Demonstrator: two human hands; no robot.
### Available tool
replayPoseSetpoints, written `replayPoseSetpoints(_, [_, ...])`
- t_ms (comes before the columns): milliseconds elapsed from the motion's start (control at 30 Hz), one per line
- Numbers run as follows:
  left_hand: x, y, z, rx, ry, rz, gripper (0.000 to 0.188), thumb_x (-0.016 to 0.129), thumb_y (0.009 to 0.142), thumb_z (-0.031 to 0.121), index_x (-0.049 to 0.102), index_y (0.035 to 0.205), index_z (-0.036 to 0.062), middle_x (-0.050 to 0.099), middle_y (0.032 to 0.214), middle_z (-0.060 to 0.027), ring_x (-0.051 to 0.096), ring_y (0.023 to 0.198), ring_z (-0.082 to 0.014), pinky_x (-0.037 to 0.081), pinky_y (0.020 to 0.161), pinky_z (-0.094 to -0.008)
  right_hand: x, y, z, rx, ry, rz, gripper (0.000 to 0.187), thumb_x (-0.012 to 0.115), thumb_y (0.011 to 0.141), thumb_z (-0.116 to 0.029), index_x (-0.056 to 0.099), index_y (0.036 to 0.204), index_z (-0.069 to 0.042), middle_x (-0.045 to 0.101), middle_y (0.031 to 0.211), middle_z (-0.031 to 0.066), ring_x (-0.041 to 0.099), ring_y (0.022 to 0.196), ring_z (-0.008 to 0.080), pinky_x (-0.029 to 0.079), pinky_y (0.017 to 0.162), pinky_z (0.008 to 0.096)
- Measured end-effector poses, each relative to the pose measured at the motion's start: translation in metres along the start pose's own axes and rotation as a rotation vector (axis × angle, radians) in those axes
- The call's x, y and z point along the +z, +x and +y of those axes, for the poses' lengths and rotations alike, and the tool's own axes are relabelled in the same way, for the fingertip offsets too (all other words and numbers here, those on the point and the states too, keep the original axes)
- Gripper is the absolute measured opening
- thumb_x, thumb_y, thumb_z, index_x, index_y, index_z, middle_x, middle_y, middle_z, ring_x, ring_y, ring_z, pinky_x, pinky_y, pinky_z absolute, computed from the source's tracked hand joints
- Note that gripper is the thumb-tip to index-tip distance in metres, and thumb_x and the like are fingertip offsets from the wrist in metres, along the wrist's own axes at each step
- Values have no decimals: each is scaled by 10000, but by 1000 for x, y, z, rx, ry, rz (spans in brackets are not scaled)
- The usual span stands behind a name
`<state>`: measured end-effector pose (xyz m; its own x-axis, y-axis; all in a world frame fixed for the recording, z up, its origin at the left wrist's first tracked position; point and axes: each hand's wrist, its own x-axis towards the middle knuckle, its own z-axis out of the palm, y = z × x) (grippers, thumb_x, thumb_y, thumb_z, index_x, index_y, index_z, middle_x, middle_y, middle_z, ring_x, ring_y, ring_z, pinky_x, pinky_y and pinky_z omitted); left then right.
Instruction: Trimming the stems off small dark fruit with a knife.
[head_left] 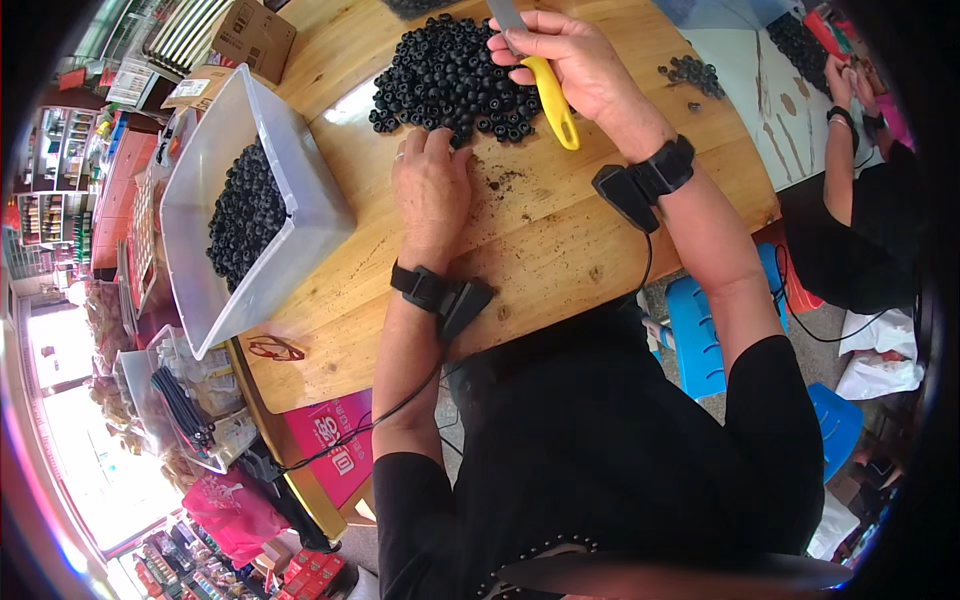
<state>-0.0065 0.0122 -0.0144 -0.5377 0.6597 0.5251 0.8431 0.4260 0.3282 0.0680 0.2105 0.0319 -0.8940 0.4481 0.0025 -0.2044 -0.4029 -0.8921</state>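
A heap of small, round, black bead-like pieces [445, 75], many with a hole or hollow, lies on the wooden table [370, 330]. My right hand [575, 65] holds a yellow-handled knife [553, 100] over the heap's right edge; its grey blade points up and away. At the heap's near edge rests my left hand [432, 185], palm down, fingers bent and close together. The thumb and index fingertip meet beside the black pieces; whatever is between them is hidden. Dark crumbs [505, 183] are scattered just right of this hand.
On the left, a tilted clear plastic bin [320, 200] holds more black pieces. Red-framed glasses [275, 348] lie near the table's left corner. A smaller group of pieces [692, 73] sits at right. Beyond, a co-worker's hands [848, 85] work at a white table. Blue stools [697, 335] stand below.
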Motion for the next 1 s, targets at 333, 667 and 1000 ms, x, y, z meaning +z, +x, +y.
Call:
replayPoseSetpoints(333, [3, 2, -9, 37, -70, 70, 129, 684, 768, 99, 641, 856, 16, 588, 783, -126, 581, 717, -274, 461, 660, -356, -6, 4, 3, -70, -102, -77, 276, 577, 911, -176, 602, 1154, -46, 656, 996, 64, 642, 877, 137, 520, 702, 246])
replayPoseSetpoints(667, [-17, -2, -18, -474, -1541, 24, 150, 573, 901, 66, 638, 1022, 4, 654, 907, -45, 570, 757, -104, 475, 730, -244, 41, -28, 14, -67, -346, -252, 200, 601, 889, -104, 652, 1067, -27, 664, 980, 29, 637, 858, 106, 528, 600, 220])
replayPoseSetpoints(1000, [-22, 0, -12, -389, -1503, 28, 152, 587, 884, 29, 632, 1026, -2, 649, 915, -53, 584, 770, -115, 484, 723, -239, 61, -39, 13, -197, -421, -249, 208, 604, 867, -20, 656, 1068, -21, 608, 1088, 55, 619, 783, 99, 546, 602, 211])
